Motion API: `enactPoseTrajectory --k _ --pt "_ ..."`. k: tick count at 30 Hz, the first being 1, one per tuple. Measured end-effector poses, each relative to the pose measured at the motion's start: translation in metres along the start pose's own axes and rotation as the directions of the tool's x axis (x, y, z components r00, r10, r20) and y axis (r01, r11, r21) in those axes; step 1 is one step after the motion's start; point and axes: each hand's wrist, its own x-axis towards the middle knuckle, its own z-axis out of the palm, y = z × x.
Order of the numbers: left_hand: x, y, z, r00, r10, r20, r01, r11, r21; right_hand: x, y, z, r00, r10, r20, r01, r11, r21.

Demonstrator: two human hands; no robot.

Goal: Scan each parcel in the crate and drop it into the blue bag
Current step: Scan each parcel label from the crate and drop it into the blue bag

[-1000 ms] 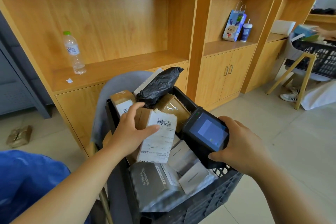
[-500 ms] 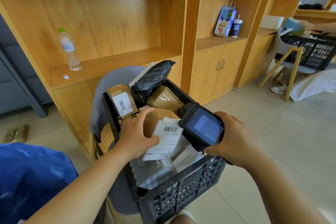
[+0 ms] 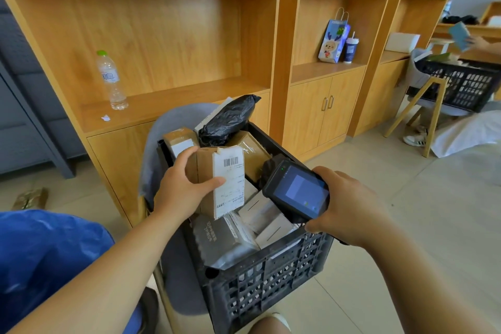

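A black plastic crate (image 3: 260, 287) stands on a grey chair in front of me, holding several parcels: brown boxes, grey mailers and a black poly bag (image 3: 230, 119). My left hand (image 3: 181, 187) grips a small brown cardboard parcel (image 3: 217, 179) above the crate, its white barcode label turned toward the scanner. My right hand (image 3: 349, 206) holds the black handheld scanner (image 3: 296, 190) just to the parcel's right, screen lit and facing up. The blue bag (image 3: 46, 260) sits low at my left.
Wooden shelving (image 3: 173, 35) runs behind the crate, with a water bottle (image 3: 111, 81), a gift bag (image 3: 334, 38) and a cup on it. At far right another person's hand (image 3: 479, 42) works over a second black crate (image 3: 466, 84) on a stool. A small parcel (image 3: 31, 198) lies on the floor at left.
My left hand has lifted the brown parcel higher out of the crate and turned it upright, with its label facing the scanner. The scanner stays close on its right.
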Motion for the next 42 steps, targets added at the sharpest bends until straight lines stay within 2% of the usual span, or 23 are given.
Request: enactPoseTrajectory --k 9,16,23,29,31,34,38,42 --pt "-0.007 0.004 -0.017 0.997 0.045 -0.056 -0.048 0.998 -0.046 -0.005 -0.008 -0.003 1.000 -0.014 0.023 0.015 0.999 -0.034" --pt "-0.024 0.007 -0.039 0.992 0.041 -0.116 -0.055 0.991 -0.126 -0.009 -0.023 0.002 0.998 -0.042 -0.042 0.044 0.998 0.041" --pt "-0.072 -0.029 -0.101 0.959 -0.139 -0.247 0.091 0.977 -0.195 -0.004 -0.074 0.021 0.978 -0.183 -0.099 0.197 0.969 0.148" --pt "-0.128 -0.103 -0.169 0.883 -0.312 -0.350 0.278 0.950 -0.144 0.003 -0.131 0.047 0.952 -0.304 -0.036 0.305 0.938 0.165" --pt "-0.141 -0.128 -0.188 0.855 -0.345 -0.386 0.339 0.937 -0.086 0.003 -0.148 0.056 0.944 -0.329 -0.005 0.325 0.931 0.166" --pt "-0.148 -0.162 -0.208 0.839 -0.337 -0.428 0.410 0.908 0.089 0.001 -0.166 0.067 0.937 -0.349 0.030 0.339 0.925 0.172" --pt "-0.154 -0.183 -0.207 0.811 -0.470 -0.348 0.543 0.826 0.150 -0.002 -0.173 0.073 0.934 -0.354 0.053 0.341 0.924 0.176" --pt "-0.149 -0.183 -0.187 0.837 -0.511 -0.195 0.542 0.825 0.162 -0.002 -0.161 0.070 0.951 -0.303 0.069 0.292 0.947 0.135"
